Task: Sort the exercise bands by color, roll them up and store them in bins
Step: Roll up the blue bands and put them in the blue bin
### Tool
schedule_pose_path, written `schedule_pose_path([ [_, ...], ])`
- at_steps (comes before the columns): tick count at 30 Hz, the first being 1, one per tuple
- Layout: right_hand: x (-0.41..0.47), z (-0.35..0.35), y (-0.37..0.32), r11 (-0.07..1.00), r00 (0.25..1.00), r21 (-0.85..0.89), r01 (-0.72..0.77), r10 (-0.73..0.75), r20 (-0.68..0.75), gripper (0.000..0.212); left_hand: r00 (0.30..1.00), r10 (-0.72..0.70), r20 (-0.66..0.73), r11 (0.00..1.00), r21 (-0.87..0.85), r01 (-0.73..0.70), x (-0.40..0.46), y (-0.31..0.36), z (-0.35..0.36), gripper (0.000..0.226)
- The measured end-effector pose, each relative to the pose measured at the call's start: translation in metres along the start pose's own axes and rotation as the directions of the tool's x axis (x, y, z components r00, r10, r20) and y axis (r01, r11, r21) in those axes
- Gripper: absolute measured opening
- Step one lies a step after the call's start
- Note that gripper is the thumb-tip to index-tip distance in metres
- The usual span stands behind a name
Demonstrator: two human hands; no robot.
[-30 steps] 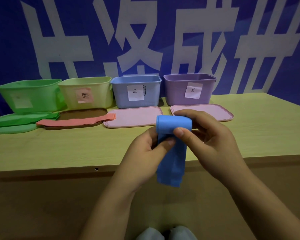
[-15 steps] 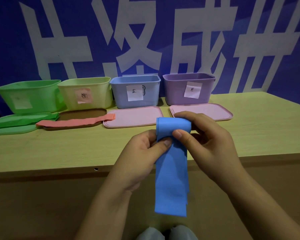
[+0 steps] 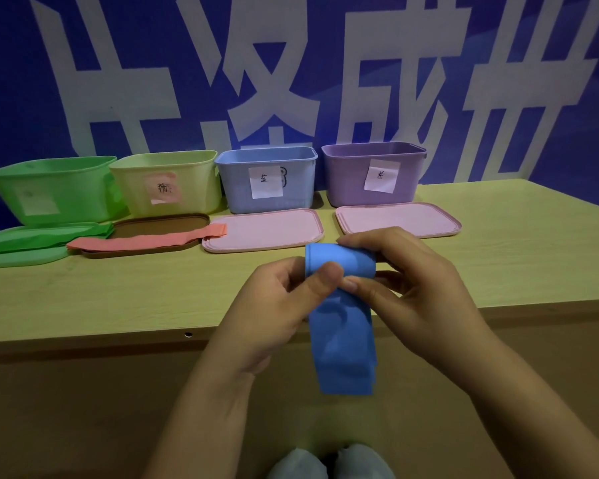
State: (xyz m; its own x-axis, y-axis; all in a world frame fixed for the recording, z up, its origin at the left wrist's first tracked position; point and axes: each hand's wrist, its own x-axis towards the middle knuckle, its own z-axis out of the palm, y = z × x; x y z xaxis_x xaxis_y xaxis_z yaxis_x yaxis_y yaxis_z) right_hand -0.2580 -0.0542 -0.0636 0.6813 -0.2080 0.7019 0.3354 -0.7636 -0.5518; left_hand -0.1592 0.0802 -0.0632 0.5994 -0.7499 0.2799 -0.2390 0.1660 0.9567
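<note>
Both my hands meet at the centre: left hand and right hand each pinch the blue band, thumbs pressed on its rolled top, the loose tail hanging toward 6 o'clock past the table's front edge. Pale wooden table; behind it, a blue wall with large white characters. At 12 o'clock, blue bin and purple bin, each labelled, pink lids lying before them. At 10 o'clock, yellow bin, green bin; pink band across a brown lid, green band on a green lid.
</note>
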Motion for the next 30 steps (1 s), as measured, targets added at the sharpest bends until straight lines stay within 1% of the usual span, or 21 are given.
schedule_pose_path([
  [3, 0.001, -0.002, 0.000, 0.993, 0.996, 0.082, -0.083, 0.079, 0.051, 0.026, 0.999, -0.006, -0.039, 1.000, 0.005, 0.006, 0.000, 0.001, 0.004, 0.046],
  [4, 0.001, -0.006, -0.001, 0.981, 0.987, 0.135, -0.138, 0.125, 0.102, 0.024, 0.999, -0.012, -0.035, 1.000, 0.013, 0.013, -0.001, 0.001, 0.004, 0.045],
  [6, 0.003, -0.015, -0.004, 0.947, 0.953, 0.204, -0.249, 0.202, 0.227, 0.032, 1.000, -0.006, -0.024, 0.999, 0.038, 0.007, -0.002, 0.002, 0.003, 0.042],
  [7, 0.003, -0.017, -0.006, 0.936, 0.935, 0.209, -0.283, 0.221, 0.277, 0.036, 1.000, 0.000, -0.018, 0.999, 0.050, 0.001, -0.003, 0.002, 0.002, 0.041],
  [9, 0.004, -0.018, -0.008, 0.935, 0.918, 0.179, -0.307, 0.241, 0.315, 0.039, 1.000, 0.008, -0.006, 0.999, 0.051, -0.008, -0.003, 0.003, -0.001, 0.039],
  [12, 0.006, -0.016, -0.011, 0.938, 0.921, 0.146, -0.313, 0.262, 0.288, 0.037, 1.000, 0.015, 0.018, 0.998, 0.066, -0.017, -0.002, 0.003, -0.002, 0.039],
  [14, 0.007, -0.015, -0.011, 0.943, 0.923, 0.130, -0.307, 0.262, 0.281, 0.037, 0.999, 0.019, 0.028, 0.998, 0.064, -0.021, -0.003, 0.003, -0.003, 0.036],
  [18, 0.004, -0.012, -0.011, 0.951, 0.944, 0.145, -0.273, 0.235, 0.232, 0.033, 1.000, 0.003, 0.029, 1.000, 0.012, -0.003, -0.004, 0.002, -0.002, 0.034],
  [23, 0.002, -0.010, -0.010, 0.950, 0.973, 0.218, -0.223, 0.205, 0.102, 0.023, 0.995, -0.075, 0.060, 0.997, 0.003, 0.075, -0.001, -0.002, -0.011, 0.052],
  [24, 0.002, -0.012, -0.010, 0.949, 0.975, 0.227, -0.220, 0.208, 0.074, 0.024, 0.993, -0.100, 0.070, 0.995, -0.018, 0.101, -0.001, -0.003, -0.013, 0.052],
  [27, 0.003, -0.017, -0.012, 0.945, 0.972, 0.229, -0.234, 0.231, 0.043, 0.028, 0.989, -0.121, 0.081, 0.989, -0.070, 0.127, -0.003, -0.007, -0.015, 0.033],
  [30, 0.004, -0.017, -0.009, 0.937, 0.967, 0.238, -0.256, 0.248, 0.060, 0.028, 0.992, -0.105, 0.073, 0.995, 0.003, 0.105, -0.004, -0.007, -0.011, 0.021],
])
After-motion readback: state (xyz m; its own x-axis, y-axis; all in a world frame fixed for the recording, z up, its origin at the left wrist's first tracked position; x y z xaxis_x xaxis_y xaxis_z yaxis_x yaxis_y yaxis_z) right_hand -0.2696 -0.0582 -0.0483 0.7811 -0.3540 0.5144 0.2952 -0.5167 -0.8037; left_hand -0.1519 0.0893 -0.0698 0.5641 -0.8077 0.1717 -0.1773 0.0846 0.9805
